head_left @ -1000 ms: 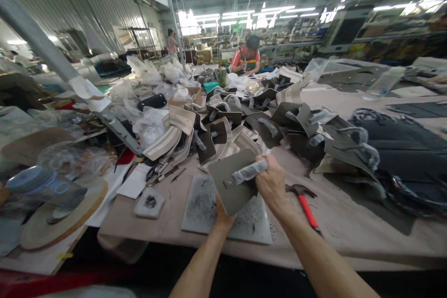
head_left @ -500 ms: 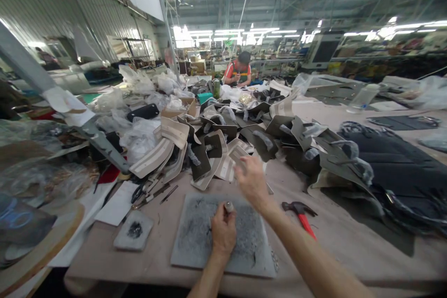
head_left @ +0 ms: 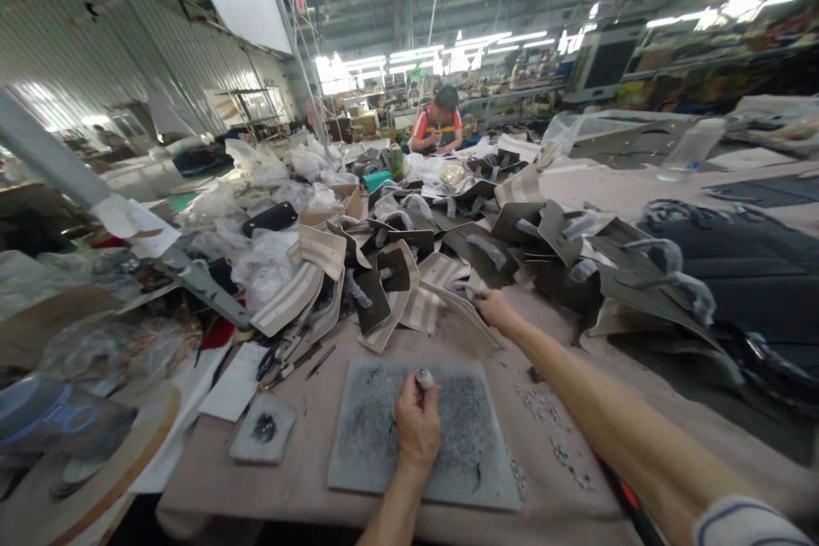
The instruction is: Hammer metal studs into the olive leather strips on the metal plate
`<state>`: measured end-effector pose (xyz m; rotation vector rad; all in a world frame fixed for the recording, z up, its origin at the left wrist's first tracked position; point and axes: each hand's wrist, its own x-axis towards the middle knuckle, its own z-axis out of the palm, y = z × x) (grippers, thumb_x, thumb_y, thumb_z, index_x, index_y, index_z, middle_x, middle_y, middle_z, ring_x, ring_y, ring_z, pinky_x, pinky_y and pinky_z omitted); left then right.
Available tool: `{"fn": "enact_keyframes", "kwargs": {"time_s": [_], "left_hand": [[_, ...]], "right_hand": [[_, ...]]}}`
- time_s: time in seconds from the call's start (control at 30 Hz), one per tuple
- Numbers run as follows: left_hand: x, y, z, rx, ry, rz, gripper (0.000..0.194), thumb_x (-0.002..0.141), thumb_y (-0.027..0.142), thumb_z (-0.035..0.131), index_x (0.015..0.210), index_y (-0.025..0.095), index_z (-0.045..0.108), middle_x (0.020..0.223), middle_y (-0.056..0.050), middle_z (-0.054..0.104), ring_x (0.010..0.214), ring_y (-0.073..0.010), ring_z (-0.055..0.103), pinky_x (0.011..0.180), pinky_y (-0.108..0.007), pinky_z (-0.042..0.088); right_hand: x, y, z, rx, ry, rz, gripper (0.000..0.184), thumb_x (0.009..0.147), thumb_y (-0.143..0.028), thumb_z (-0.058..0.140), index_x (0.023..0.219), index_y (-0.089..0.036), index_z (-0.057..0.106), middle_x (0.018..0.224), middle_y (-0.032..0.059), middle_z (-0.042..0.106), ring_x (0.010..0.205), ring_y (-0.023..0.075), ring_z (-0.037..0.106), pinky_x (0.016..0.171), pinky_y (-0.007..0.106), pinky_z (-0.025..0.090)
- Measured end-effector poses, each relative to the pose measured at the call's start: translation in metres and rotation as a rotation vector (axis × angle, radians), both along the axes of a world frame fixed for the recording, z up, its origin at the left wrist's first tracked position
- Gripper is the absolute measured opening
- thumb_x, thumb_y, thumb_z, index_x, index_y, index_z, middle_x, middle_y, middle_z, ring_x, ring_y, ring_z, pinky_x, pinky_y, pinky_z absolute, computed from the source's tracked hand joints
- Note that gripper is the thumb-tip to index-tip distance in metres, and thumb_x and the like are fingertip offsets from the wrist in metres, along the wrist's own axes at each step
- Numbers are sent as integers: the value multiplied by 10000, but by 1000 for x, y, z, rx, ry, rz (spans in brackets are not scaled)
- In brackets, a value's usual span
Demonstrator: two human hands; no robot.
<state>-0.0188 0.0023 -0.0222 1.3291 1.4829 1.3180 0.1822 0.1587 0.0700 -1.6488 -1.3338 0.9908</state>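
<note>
My left hand (head_left: 418, 425) is closed around a short metal rod (head_left: 424, 377), its round end showing above the fingers. It rests over a grey, scuffed slab (head_left: 358, 461). My right hand (head_left: 500, 311) is stretched out to the near edge of the pile, its fingers closed at the edge of a beige-and-grey panel (head_left: 461, 307). The fingertips are partly hidden behind that panel. Under my right forearm lies the hammer, mostly covered, with a bit of its red handle (head_left: 630, 495) showing.
Several similar panels with plastic-wrapped handles (head_left: 490, 252) are heaped ahead. Small metal studs (head_left: 543, 405) lie right of the slab. Scissors (head_left: 267, 361) and a small stained block (head_left: 262, 428) are at left. A dark bag (head_left: 735, 273) lies at right. A co-worker (head_left: 437, 124) sits beyond.
My right hand has moved right, from above the panel to its edge, and the panel is now tilted. My forearm now covers most of the hammer. My left hand keeps the rod over the slab.
</note>
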Motion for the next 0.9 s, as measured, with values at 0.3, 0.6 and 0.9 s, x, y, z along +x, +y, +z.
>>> {"fn": "enact_keyframes", "kwargs": {"time_s": [0.3,0.6,0.9], "left_hand": [[-12,4,9,-63,-490,198,302,795,384,718,966,153,624,899,-66,734,837,-198,709,778,-291,541],[-3,6,32,-58,-437,-54,261,765,291,756,966,156,659,931,-58,749,882,-174,702,861,-279,524],[33,19,21,-102,-382,-280,262,764,313,747,944,150,648,892,-78,759,852,-203,716,834,-319,550]], "right_hand": [[3,-148,3,705,-301,401,343,945,-129,444,1186,-226,668,1328,105,603,1193,216,601,978,339,513],[-13,-227,-97,582,-414,499,517,844,-19,430,1280,-214,627,1389,120,584,1293,241,548,1039,420,521],[-21,-213,-93,621,-390,490,516,856,-25,417,1287,-206,635,1339,133,608,1241,242,579,1027,435,526]]}}
